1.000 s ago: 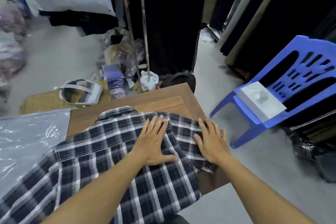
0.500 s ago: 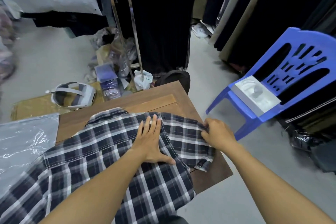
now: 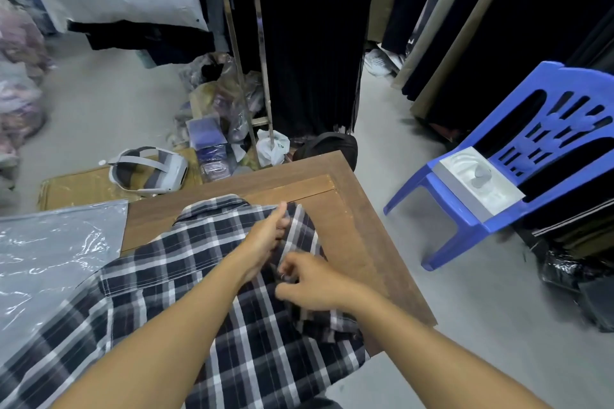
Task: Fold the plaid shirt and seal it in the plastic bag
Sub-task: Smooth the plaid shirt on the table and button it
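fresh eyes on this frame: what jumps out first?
The plaid shirt spread over the wooden table, with the left hand and right hand pinching its right side and folding it inward. Next, the bright blue plastic chair to the right, a white box on its seat. The clear plastic bag lies at the table's left.

A blue plastic chair (image 3: 538, 156) is standing at the right of the frame, carrying a white box (image 3: 478, 183) on its seat. A white headset (image 3: 148, 170) is lying on cardboard (image 3: 76, 188) at middle left. Dark garments (image 3: 309, 43) are hanging along the top.
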Available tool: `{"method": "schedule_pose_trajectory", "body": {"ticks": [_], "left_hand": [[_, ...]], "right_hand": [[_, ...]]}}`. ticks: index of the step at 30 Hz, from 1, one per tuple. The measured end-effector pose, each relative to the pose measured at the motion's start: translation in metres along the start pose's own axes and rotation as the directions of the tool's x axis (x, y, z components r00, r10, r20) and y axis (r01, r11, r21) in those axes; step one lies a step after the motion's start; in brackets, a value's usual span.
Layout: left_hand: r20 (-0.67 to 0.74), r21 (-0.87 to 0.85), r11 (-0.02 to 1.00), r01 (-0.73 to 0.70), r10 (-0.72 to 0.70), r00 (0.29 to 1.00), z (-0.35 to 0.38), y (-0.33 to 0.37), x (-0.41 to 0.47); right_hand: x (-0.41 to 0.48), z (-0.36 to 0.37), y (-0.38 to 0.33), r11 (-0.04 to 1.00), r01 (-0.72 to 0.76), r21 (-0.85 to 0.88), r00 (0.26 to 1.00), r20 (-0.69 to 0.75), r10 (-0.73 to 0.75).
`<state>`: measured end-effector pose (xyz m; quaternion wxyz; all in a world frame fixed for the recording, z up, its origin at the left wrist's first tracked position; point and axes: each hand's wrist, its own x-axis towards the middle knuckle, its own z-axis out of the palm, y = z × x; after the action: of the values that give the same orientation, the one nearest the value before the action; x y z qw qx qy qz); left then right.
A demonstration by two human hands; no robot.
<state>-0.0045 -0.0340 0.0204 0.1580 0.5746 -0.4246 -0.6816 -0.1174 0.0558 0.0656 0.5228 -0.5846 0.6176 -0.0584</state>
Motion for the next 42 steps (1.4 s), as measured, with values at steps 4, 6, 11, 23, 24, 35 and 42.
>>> {"method": "schedule_pose_trajectory", "body": {"ticks": [4, 6, 11, 23, 24, 35, 42], "left_hand": [[0.044, 0.189, 0.982, -0.021, 0.013, 0.999, 0.003, -0.007, 0.004], [-0.004, 0.286, 0.957, -0.057, 0.060, 0.998, 0.007, -0.011, 0.009], [-0.074, 0.530, 0.819, -0.222, 0.305, 0.949, 0.015, -0.012, 0.014], [0.393, 0.916, -0.099, -0.390, 0.426, 0.815, 0.000, -0.045, 0.032], [0.388, 0.917, -0.087, -0.389, 0.413, 0.824, 0.000, -0.045, 0.032], [-0.171, 0.897, 0.416, -0.149, 0.638, 0.751, -0.102, -0.043, -0.025], [-0.494, 0.837, 0.481, 0.259, 0.464, 0.735, -0.217, -0.083, -0.063]], "right_hand": [[0.007, 0.014, 0.008, 1.000, -0.021, -0.013, 0.992, 0.123, 0.023], [0.008, 0.005, 0.020, 0.990, 0.004, -0.144, 1.000, -0.020, -0.007], [0.003, -0.007, 0.054, 0.788, 0.073, -0.612, 0.984, -0.086, -0.158], [0.011, 0.025, 0.100, 0.544, 0.188, -0.818, 0.947, 0.004, -0.322], [0.012, 0.025, 0.102, 0.541, 0.185, -0.820, 0.949, 0.006, -0.315], [0.041, -0.010, 0.063, 0.925, 0.048, -0.376, 0.870, -0.440, -0.224], [0.088, -0.036, 0.034, 0.988, -0.156, 0.011, 0.851, -0.506, 0.140]]}}
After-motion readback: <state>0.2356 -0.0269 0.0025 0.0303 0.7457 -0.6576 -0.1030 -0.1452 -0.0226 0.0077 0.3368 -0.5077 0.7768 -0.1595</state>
